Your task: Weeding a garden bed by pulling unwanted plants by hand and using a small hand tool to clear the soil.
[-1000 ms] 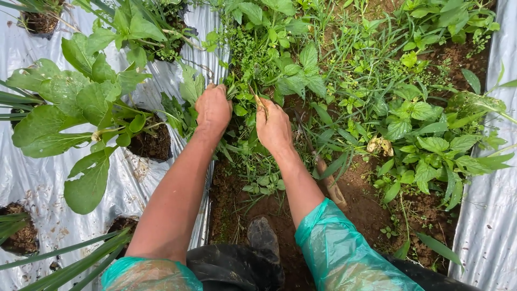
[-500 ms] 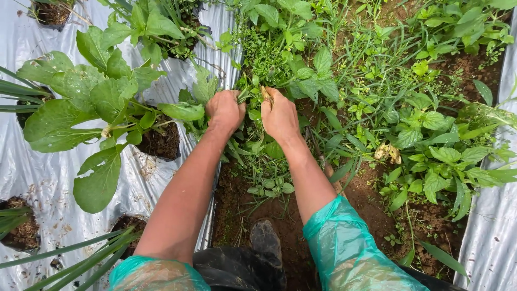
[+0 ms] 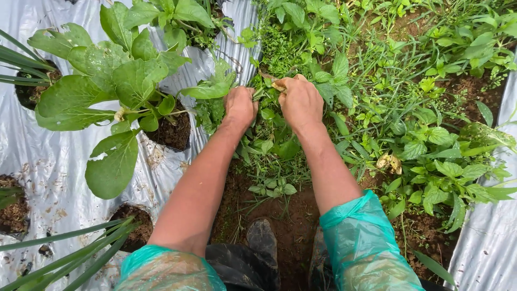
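Between the two silver sheets: a strip of bare brown soil (image 3: pixel 291 226) thick with weeds (image 3: pixel 269 134), seen from above the person's arms.
Left hand (image 3: pixel 239 106): curled shut among the weeds beside the sheet's edge, seemingly gripping a bunch low down; the fingers are buried in leaves, so what exactly they clamp I cannot tell.
Right hand (image 3: pixel 300 102): fist closed on a tuft of stems, a pale bit showing at the thumb.
Hands together: side by side, nearly touching, both down in the same clump.
Where the weeds are: straight ahead of the boots (image 3: pixel 264 242), in the soil strip, running on up and to the right.
Step in hand: by my reckoning, the grip is taken and the pull is about to come.
Next move calls for: a firm, low, steady tug so roots come with the stems, keeping clear of the broad-leaf plant (image 3: pixel 118 81) just to the left.
Count: two hands, two teal sleeve covers (image 3: pixel 361 242), two plastic sheets (image 3: pixel 54 161), about four planting holes visible on the left sheet.
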